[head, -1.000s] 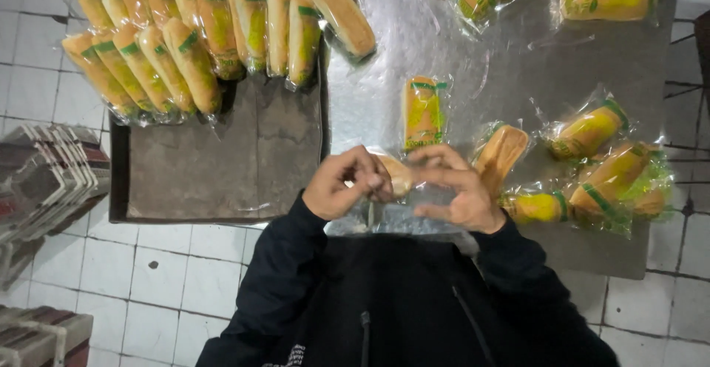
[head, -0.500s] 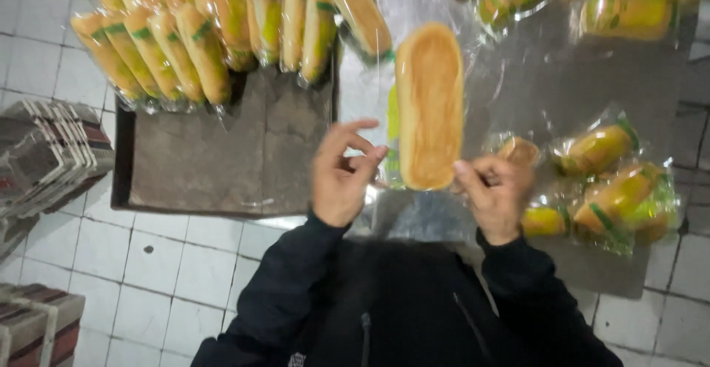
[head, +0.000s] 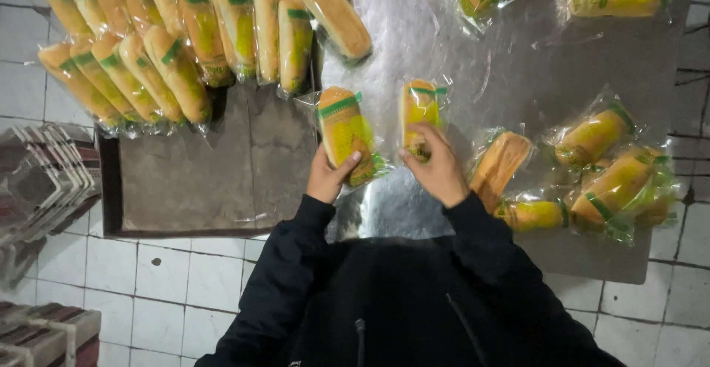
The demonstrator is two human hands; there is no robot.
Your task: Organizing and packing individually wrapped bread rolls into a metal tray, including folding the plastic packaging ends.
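Two wrapped bread rolls in hand: your left hand point(head: 325, 178) grips one bagged roll point(head: 346, 135), fingers closed around its lower end; your right hand point(head: 438, 169) presses fingers closed on a second roll point(head: 418, 113) at 12 o'clock, lying on the metal table point(head: 518, 64). Likely light, soft, slippery film; hold mid-length, gently.

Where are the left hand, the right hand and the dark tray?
left hand point(head: 325, 180), head view, back of the hand
right hand point(head: 441, 169), head view, back of the hand
dark tray point(head: 200, 182), head view, bare floor
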